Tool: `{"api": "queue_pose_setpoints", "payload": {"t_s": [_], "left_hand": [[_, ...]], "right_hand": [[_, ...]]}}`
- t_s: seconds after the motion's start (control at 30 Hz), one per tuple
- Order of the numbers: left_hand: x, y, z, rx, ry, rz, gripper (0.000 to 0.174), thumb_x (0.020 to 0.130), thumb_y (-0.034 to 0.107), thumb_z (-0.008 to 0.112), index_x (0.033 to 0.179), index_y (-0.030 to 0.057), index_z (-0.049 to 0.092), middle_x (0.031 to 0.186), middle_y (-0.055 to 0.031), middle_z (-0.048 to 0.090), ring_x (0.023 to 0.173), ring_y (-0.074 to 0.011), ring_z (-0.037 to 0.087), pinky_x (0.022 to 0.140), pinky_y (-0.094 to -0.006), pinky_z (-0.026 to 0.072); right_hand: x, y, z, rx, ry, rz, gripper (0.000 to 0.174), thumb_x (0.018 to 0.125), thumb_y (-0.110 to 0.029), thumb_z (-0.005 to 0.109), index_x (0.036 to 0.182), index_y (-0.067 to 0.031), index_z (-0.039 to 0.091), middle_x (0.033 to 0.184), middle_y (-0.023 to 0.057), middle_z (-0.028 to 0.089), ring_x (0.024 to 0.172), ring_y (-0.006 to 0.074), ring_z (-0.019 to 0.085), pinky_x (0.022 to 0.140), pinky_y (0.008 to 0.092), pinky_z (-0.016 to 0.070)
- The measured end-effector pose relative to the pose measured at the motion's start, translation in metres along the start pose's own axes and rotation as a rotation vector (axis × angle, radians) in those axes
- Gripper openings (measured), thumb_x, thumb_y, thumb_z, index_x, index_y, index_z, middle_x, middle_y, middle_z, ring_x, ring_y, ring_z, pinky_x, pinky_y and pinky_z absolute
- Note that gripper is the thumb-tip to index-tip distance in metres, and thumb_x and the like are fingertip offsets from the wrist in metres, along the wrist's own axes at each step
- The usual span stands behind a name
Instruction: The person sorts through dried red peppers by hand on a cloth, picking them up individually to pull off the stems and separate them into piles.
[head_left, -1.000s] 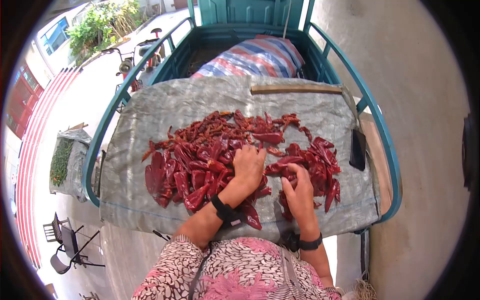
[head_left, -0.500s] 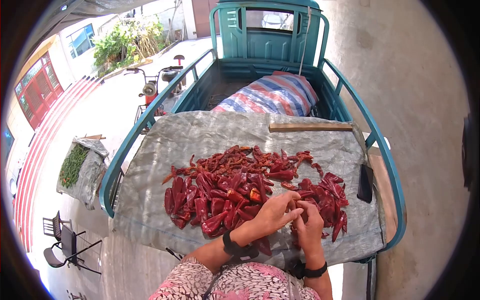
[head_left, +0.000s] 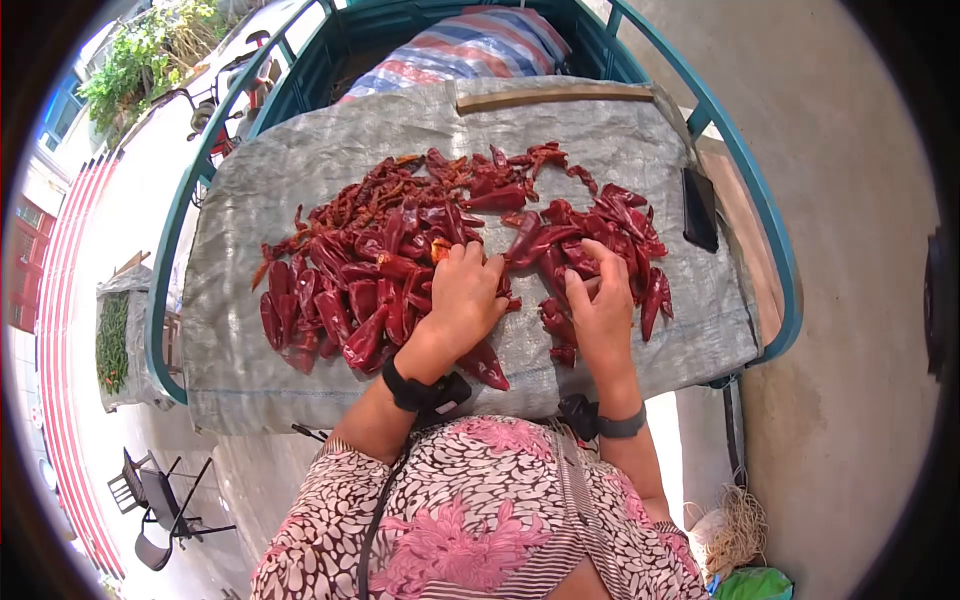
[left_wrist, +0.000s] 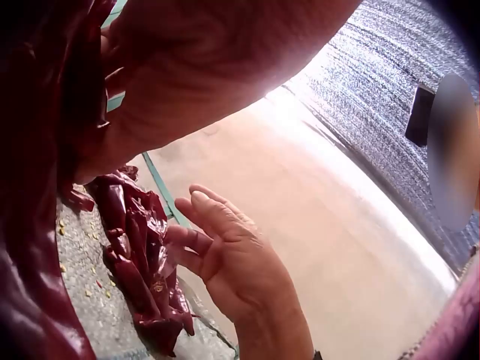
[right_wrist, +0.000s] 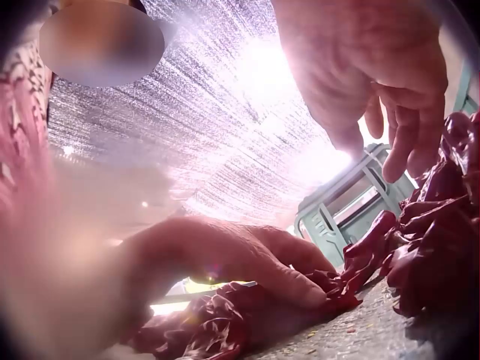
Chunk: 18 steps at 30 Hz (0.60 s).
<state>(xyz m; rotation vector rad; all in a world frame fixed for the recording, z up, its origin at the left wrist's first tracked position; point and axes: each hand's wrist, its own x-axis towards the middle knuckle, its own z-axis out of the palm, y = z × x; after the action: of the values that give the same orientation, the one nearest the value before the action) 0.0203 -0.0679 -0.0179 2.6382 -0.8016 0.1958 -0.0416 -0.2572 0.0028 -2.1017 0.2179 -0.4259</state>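
Note:
Dried red chili peppers lie in a large left heap and a smaller right heap on a grey woven sheet. At the right edge of the left heap, my left hand reaches down with bent fingers. In the right wrist view its thumb and fingers pinch a red chili pepper low over the sheet; other fingertips are hidden among the peppers. My right hand hovers at the near side of the right heap, thumb and fingers apart. The left wrist view shows that hand with loosely bent fingers and nothing held.
Smaller, shrivelled peppers spread along the back of the left heap. A wooden strip lies at the sheet's far edge, a black phone at its right. Teal cart rails flank both sides. Pale seeds dot the sheet.
Half a second ago both hands met at the near edge of the right heap. They have since parted: the left moved to the left heap, the right stayed by the right one. The head view tilted down.

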Motion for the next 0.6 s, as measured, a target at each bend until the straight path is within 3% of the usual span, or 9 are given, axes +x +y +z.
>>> {"api": "queue_pose_setpoints", "payload": {"t_s": [0.1,0.23,0.27,0.37,0.47,0.6], "left_hand": [[0.002,-0.004,-0.002,-0.111,-0.054,-0.043,0.041,0.073,0.015,0.084,0.108,0.0066,0.065,0.103,-0.0142,0.06,0.101,-0.0359,0.057,0.09,-0.0472,0.0475],[0.002,-0.01,-0.011,-0.379,0.11,-0.009,0.037,0.078,0.007,0.079,0.112,0.0064,0.064,0.104,-0.0135,0.061,0.103,-0.0345,0.056,0.093,-0.044,0.0467],[0.003,-0.01,-0.015,-0.394,0.162,0.029,0.038,0.08,0.004,0.077,0.115,0.0063,0.064,0.105,-0.0121,0.061,0.1,-0.0305,0.058,0.089,-0.0401,0.049],[0.004,-0.004,-0.027,-0.627,0.059,-0.022,0.039,0.08,0.002,0.076,0.117,0.0058,0.064,0.105,-0.0096,0.06,0.094,-0.0253,0.06,0.083,-0.0372,0.0513],[0.003,-0.001,-0.029,-0.645,0.084,-0.033,0.037,0.081,-0.001,0.074,0.116,0.005,0.065,0.104,-0.008,0.059,0.089,-0.0206,0.06,0.079,-0.0338,0.052],[-0.003,-0.01,-0.017,-0.714,0.068,-0.046,0.036,0.083,-0.004,0.072,0.117,0.0049,0.066,0.103,-0.0073,0.059,0.089,-0.0176,0.058,0.079,-0.0314,0.0514]], "right_hand": [[-0.003,0.007,0.007,0.038,-0.014,-0.033,0.042,0.094,-0.009,0.067,0.135,-0.0037,0.057,0.132,0.0165,0.056,0.075,0.0203,0.067,0.076,0.034,0.056],[-0.004,0.003,0.008,0.074,-0.106,-0.045,0.033,0.095,-0.01,0.067,0.128,-0.0033,0.063,0.12,0.0133,0.063,0.077,0.0209,0.066,0.073,0.0328,0.0547],[-0.004,0.004,0.011,0.183,-0.11,-0.046,0.031,0.096,-0.011,0.067,0.125,-0.0035,0.065,0.115,0.0119,0.065,0.077,0.0202,0.065,0.073,0.0325,0.054],[-0.001,-0.009,0.014,0.222,-0.165,-0.068,0.031,0.096,-0.012,0.068,0.125,-0.0042,0.064,0.117,0.0119,0.064,0.077,0.0181,0.064,0.072,0.0316,0.0535],[0.001,-0.009,0.021,0.17,-0.215,-0.088,0.03,0.096,-0.013,0.069,0.125,-0.0037,0.064,0.112,0.0107,0.066,0.078,0.0152,0.064,0.071,0.0306,0.0529],[0.0,0.003,0.026,0.376,-0.369,0.083,0.031,0.095,-0.012,0.069,0.125,-0.0032,0.063,0.101,0.0089,0.068,0.08,0.0131,0.065,0.071,0.0296,0.0529]]}}
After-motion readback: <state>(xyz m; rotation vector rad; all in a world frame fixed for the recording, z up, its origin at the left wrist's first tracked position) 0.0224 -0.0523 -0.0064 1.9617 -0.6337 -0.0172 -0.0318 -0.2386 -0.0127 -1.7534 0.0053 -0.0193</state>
